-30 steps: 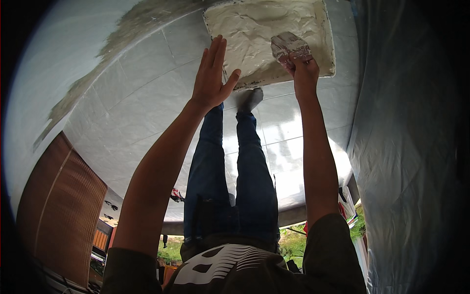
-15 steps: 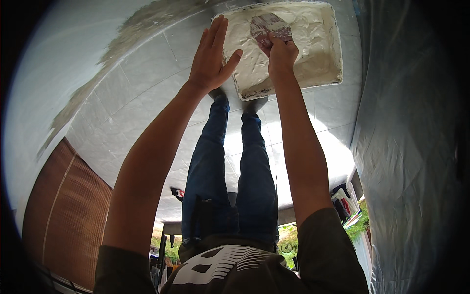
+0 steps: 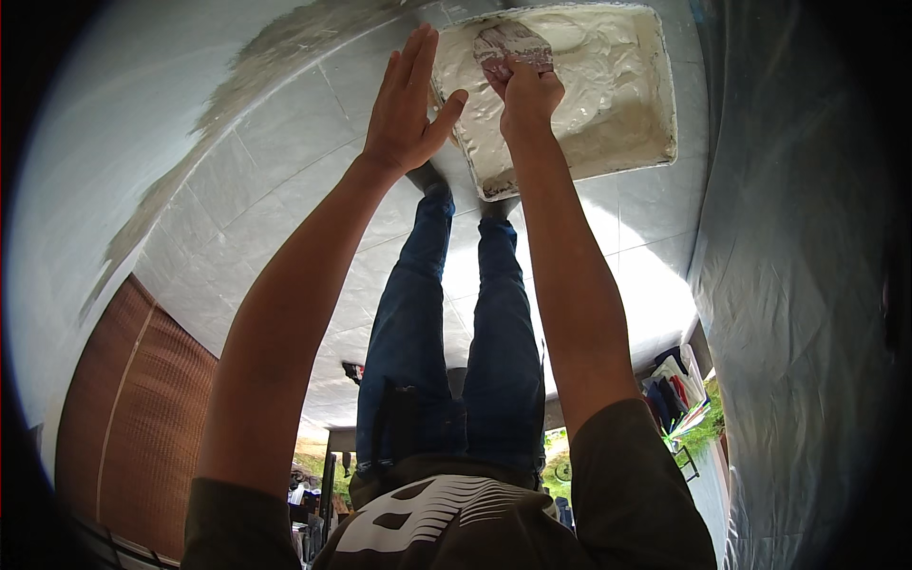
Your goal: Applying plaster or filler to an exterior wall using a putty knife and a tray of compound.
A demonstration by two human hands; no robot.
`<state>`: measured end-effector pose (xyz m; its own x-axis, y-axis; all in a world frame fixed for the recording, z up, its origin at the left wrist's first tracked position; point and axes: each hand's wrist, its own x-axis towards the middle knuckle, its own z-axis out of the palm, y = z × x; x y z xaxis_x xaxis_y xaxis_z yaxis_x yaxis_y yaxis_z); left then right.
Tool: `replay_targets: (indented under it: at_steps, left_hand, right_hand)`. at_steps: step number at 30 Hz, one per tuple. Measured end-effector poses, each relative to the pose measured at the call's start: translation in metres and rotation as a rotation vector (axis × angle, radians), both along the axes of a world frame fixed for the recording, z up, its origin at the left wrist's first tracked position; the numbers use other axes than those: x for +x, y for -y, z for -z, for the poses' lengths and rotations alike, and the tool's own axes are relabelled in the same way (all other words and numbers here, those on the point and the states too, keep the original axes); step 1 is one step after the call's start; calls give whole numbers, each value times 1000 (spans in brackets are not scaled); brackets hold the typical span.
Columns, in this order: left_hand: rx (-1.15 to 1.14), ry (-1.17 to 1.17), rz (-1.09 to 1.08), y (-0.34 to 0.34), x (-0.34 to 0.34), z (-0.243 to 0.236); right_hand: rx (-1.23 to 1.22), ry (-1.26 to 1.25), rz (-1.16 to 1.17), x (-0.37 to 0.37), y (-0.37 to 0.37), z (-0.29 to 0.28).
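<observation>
My left hand (image 3: 407, 104) is held out flat with the thumb spread from the fingers, and nothing shows in it. It overlaps the left edge of a shallow rectangular tray (image 3: 672, 104); whether it touches the rim I cannot tell. Creamy off-white plaster (image 3: 598, 66) fills the tray, with ridges and scraped patches on its surface. My right hand (image 3: 532, 95) grips a flat, reddish-brown scraper (image 3: 513, 46), its face smeared with the same plaster. The scraper is over the left half of the tray, and its grip is partly hidden by my fingers.
The tray is above grey floor tiles (image 3: 285, 123), near my feet. A pale wall (image 3: 123, 114) with a grey rough band runs along the left. Clear plastic sheeting (image 3: 798, 332) hangs on the right. Behind me are a brown woven blind (image 3: 157, 418) and a bin of items (image 3: 676, 389).
My right hand and the scraper have shifted slightly left over the plaster. The tray sits a little further right in view. My left hand keeps its flat pose.
</observation>
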<state>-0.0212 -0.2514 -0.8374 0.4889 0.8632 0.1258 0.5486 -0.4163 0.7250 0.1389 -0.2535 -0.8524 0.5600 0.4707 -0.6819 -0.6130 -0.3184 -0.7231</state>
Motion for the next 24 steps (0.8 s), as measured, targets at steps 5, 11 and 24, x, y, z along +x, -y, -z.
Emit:
replay_targets:
  at_steps: [5,11,24]
  left_hand:
    - [18,-25,-2,0,-2,1]
    - [14,-33,-15,3,-3,-1]
    - [-6,-50,-21,10,-4,-3]
  right_hand:
    - [61,-121,93,-1,-2,10]
    - [120,-177,110,3,7,14]
    - [212,-242,131,28,14,29]
